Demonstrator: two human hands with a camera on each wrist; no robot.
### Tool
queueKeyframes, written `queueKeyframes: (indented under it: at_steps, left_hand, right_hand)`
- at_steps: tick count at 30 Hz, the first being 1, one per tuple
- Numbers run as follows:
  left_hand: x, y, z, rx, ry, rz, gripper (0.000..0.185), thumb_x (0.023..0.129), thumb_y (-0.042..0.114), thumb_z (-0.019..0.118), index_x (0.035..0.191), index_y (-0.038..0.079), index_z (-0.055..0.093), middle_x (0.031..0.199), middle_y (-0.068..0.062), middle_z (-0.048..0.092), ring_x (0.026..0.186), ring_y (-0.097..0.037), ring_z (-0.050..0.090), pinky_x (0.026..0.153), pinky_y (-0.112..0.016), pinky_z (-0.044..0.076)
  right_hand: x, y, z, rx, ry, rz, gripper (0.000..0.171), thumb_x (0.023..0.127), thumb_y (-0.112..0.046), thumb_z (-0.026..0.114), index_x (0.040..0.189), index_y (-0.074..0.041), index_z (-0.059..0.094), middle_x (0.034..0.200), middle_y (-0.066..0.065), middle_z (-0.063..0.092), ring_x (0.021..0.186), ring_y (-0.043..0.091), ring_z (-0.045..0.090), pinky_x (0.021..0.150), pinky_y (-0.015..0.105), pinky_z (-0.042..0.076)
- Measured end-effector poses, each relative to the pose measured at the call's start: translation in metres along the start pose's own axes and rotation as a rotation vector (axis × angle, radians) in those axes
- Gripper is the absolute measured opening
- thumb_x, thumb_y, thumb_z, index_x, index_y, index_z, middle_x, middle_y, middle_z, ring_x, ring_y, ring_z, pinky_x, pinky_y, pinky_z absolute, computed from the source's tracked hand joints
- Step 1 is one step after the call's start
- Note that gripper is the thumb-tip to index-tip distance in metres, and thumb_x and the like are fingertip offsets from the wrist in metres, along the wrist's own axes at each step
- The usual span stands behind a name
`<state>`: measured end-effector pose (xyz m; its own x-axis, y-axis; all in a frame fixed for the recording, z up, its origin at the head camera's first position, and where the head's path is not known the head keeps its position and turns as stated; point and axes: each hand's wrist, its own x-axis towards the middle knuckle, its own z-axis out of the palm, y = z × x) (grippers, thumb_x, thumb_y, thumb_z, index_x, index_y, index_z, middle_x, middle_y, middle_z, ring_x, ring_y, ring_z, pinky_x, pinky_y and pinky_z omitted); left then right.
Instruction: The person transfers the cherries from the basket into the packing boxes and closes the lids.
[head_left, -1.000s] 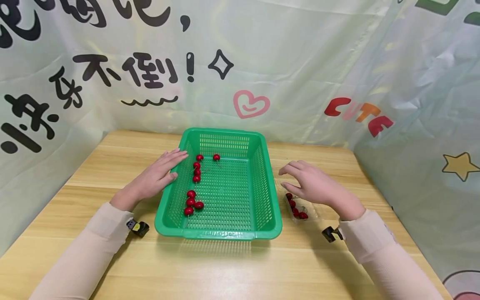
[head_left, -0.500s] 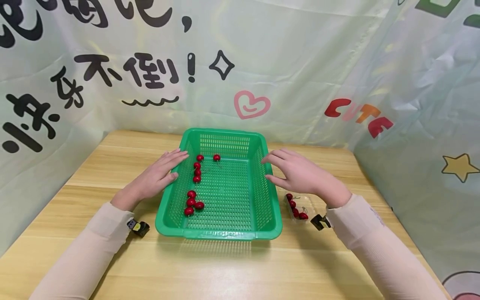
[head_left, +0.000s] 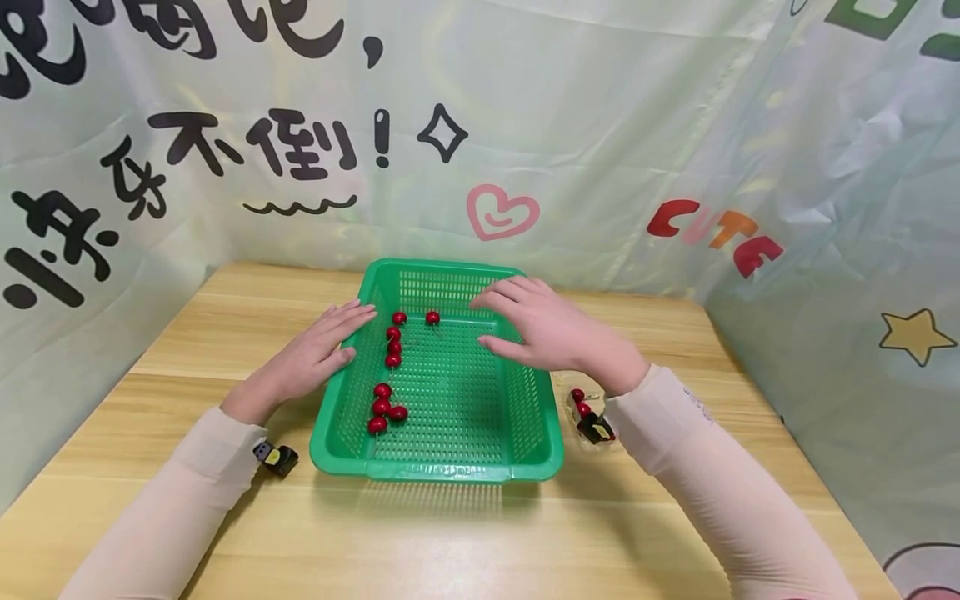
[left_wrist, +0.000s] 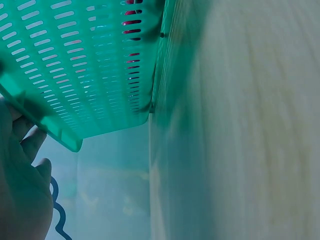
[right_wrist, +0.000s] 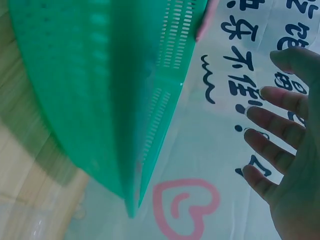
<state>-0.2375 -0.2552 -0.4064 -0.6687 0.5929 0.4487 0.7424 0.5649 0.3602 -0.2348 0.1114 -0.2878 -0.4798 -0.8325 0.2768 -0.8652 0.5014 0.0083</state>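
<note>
Green slotted plastic basket [head_left: 442,392] (rectangular), round cherries [head_left: 384,404]

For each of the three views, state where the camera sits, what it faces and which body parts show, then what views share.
Head: looks forward and down at the green basket on the table; both hands and sleeves show.
Left wrist: low beside the basket's slotted wall; left hand shows.
Right wrist: beside the basket, facing the banner; right hand open.
All share the basket.

green slotted basket [head_left: 534,398], red, probably cherries [head_left: 393,346]
</note>
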Motion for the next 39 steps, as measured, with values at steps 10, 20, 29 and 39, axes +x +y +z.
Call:
queueKeyframes:
  at_steps: [10, 20, 29, 39]
  left_hand:
    - [0.000, 0.000, 0.000, 0.000, -0.003, 0.000, 0.052, 0.102, 0.019, 0.047, 0.150, 0.003, 0.036, 0.155, -0.016, 0.033, 0.144, -0.041, 0.020, 0.117, -0.056, 0.008]
    - [-0.001, 0.001, 0.000, -0.007, -0.016, -0.021, 0.053, 0.102, 0.021, 0.047, 0.151, 0.005, 0.035, 0.156, -0.013, 0.032, 0.146, -0.037, 0.018, 0.117, -0.056, 0.008]
    - [0.000, 0.000, 0.000, -0.013, -0.019, -0.018, 0.052, 0.103, 0.021, 0.047, 0.151, 0.005, 0.035, 0.156, -0.013, 0.032, 0.146, -0.037, 0.017, 0.117, -0.058, 0.008]
    - [-0.001, -0.001, 0.000, -0.013, -0.016, -0.013, 0.052, 0.104, 0.025, 0.045, 0.151, 0.004, 0.035, 0.156, -0.014, 0.033, 0.146, -0.038, 0.017, 0.116, -0.059, 0.008]
  right_hand:
    - [0.032, -0.011, 0.005, 0.070, -0.023, 0.008, 0.049, 0.097, -0.042, 0.057, 0.135, -0.011, 0.054, 0.132, 0.003, 0.054, 0.125, 0.022, 0.046, 0.109, 0.040, 0.033]
    - [0.056, -0.024, 0.015, 0.122, -0.059, 0.040, 0.047, 0.097, -0.040, 0.058, 0.136, -0.013, 0.054, 0.131, 0.000, 0.056, 0.123, 0.018, 0.047, 0.107, 0.036, 0.036]
    - [0.076, -0.030, 0.041, 0.256, -0.129, 0.048, 0.043, 0.096, -0.036, 0.062, 0.132, -0.014, 0.057, 0.130, -0.003, 0.058, 0.121, 0.014, 0.050, 0.105, 0.027, 0.038]
    - [0.089, -0.036, 0.066, 0.385, -0.187, 0.095, 0.046, 0.096, -0.037, 0.062, 0.134, -0.012, 0.056, 0.124, -0.005, 0.058, 0.115, 0.007, 0.052, 0.100, 0.025, 0.042]
